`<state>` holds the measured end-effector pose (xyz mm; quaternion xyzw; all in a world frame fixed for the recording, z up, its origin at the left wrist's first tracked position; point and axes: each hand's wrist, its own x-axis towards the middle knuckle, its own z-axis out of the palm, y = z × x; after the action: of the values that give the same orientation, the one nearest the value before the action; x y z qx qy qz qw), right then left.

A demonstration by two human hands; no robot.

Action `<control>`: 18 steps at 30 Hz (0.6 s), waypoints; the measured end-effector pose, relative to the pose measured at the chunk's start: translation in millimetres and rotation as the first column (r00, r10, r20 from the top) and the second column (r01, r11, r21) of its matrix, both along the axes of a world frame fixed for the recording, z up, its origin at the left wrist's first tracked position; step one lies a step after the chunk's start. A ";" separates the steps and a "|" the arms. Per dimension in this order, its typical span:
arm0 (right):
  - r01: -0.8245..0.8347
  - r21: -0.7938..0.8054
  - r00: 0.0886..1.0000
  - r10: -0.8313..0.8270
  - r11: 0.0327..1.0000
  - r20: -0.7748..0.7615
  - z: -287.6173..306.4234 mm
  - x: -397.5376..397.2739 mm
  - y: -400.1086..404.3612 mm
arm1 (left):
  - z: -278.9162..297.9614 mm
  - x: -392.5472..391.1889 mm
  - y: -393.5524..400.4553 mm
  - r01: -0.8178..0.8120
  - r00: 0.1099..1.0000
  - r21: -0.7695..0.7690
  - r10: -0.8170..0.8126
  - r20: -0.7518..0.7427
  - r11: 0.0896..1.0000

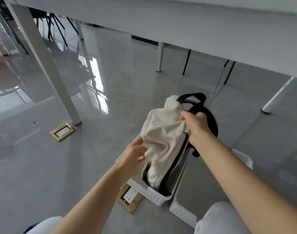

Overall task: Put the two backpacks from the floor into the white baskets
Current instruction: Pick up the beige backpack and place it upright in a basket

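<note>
A cream backpack with black straps and a black top handle stands with its lower end inside a white woven basket on the floor. My right hand is shut on the bag's upper edge by the straps. At the bag's left side, my left hand touches the fabric with its fingers curled. A second white basket stands just right of the first, mostly hidden behind my right forearm. I see no second backpack.
Two brass floor sockets sit in the grey floor, one touching the first basket's near corner, one by a white table leg. White tables span the top; chair legs and table legs stand beyond. My knees are at the bottom edge.
</note>
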<state>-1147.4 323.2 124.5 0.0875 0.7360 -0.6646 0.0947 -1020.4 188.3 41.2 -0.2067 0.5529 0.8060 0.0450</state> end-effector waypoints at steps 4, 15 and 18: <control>0.058 -0.105 0.994 -0.048 0.993 0.095 5.5 -2.0 25.9 | 21.1 -33.7 18.7 -0.188 0.976 -0.005 0.187 0.108 0.982; 0.058 0.076 0.973 -0.039 0.995 -0.229 11.2 3.6 52.3 | 37.0 -67.7 1.5 -0.338 0.941 -0.260 0.330 -0.076 0.904; -0.064 0.035 0.985 0.069 0.997 -0.157 -15.1 16.4 51.7 | 22.6 -62.6 -23.4 -0.199 0.947 -0.340 0.270 0.175 0.919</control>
<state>-1131.0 374.9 109.4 0.0111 0.7534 -0.6550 0.0568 -1083.1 164.9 63.8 -0.3636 0.6382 0.6781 -0.0258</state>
